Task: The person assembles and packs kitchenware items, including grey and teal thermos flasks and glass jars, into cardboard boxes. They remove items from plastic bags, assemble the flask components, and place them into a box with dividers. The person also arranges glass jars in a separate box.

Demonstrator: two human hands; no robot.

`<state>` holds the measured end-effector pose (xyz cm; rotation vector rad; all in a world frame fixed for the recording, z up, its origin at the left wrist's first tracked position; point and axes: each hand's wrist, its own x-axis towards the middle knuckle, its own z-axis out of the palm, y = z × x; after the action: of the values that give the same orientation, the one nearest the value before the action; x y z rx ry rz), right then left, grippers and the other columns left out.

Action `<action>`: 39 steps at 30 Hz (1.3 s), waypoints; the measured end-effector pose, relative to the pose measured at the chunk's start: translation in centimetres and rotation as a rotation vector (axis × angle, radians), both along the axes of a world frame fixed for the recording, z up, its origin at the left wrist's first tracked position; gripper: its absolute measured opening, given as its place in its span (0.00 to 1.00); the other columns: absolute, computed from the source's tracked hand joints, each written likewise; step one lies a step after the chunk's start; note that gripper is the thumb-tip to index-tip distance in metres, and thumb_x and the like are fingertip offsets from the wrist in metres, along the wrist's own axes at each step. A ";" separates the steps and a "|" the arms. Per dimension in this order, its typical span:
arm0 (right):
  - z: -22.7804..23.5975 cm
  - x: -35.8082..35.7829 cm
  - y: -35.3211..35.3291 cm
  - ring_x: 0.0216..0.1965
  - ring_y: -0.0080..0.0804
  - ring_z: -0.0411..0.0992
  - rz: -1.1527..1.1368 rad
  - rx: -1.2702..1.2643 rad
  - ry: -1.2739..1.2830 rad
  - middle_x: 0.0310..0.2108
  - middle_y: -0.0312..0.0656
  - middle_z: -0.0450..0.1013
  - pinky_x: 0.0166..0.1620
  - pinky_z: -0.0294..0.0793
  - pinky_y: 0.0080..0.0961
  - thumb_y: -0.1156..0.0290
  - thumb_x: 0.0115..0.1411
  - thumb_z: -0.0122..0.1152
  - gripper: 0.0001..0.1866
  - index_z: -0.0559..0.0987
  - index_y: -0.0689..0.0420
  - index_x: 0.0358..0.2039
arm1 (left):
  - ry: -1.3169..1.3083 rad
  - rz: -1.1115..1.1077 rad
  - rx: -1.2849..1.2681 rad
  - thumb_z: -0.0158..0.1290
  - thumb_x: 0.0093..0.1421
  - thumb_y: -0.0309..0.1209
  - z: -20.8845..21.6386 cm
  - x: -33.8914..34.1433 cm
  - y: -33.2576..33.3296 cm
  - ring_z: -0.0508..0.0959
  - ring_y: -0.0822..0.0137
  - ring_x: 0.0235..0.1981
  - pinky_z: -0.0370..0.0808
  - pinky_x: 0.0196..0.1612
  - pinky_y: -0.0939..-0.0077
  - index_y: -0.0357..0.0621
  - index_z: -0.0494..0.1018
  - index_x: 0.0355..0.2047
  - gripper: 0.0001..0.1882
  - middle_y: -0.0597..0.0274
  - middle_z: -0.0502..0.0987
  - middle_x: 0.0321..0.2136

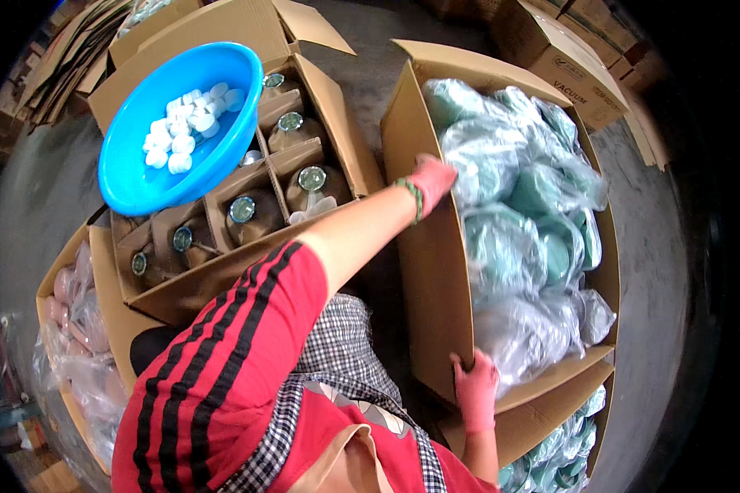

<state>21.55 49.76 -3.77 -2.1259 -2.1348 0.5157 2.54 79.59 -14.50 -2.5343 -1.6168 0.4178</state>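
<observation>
A tall cardboard box (427, 304) holds several teal-green items (543, 189) wrapped in clear plastic bags. My left hand (433, 185), in a pink glove with a green band at the wrist, grips the box's left wall near its far part. Lower down, my right hand (476, 388), also gloved in pink, is closed over the near left corner of the same box. Some fingertips of both hands are hidden behind the cardboard. Beneath the near end of this box, a second box shows more bagged green items (563, 452).
Left of my arm, a divided carton (214, 275) holds several glass jars (242, 209). A blue basin (127, 177) with white caps (181, 141) rests on its far left part. At left stands a box of bagged pink items (78, 320). A closed carton (559, 66) stands far right.
</observation>
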 end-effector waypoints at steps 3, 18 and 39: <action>0.2 -4.6 5.8 0.31 0.49 0.67 0.043 -0.052 0.060 0.25 0.50 0.69 0.35 0.65 0.39 0.61 0.48 0.56 0.14 0.72 0.60 0.26 | -1.193 0.895 -0.225 0.43 0.53 0.39 0.3 -5.5 6.6 0.73 0.60 0.30 0.69 0.29 0.72 0.36 0.67 0.32 0.16 0.54 0.72 0.26; -0.9 -0.4 7.7 0.30 0.47 0.67 0.301 0.028 0.125 0.23 0.49 0.68 0.34 0.65 0.37 0.65 0.42 0.59 0.11 0.74 0.58 0.24 | -1.915 0.880 0.080 0.52 0.44 0.31 -2.2 -13.2 -3.2 0.69 0.58 0.33 0.65 0.40 0.69 0.29 0.59 0.35 0.22 0.48 0.68 0.31; -5.6 30.3 -11.0 0.35 0.43 0.68 -0.649 0.692 0.002 0.37 0.54 0.67 0.39 0.67 0.29 0.71 0.44 0.59 0.21 0.66 0.69 0.37 | -0.933 -0.084 -0.054 0.53 0.46 0.34 10.8 -7.8 -30.0 0.63 0.48 0.48 0.61 0.50 0.64 0.37 0.64 0.40 0.22 0.45 0.61 0.47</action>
<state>51.85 38.78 -9.41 -2.1578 -1.2066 -0.2495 -5.27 49.56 -3.73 -3.0146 -1.6786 -0.8750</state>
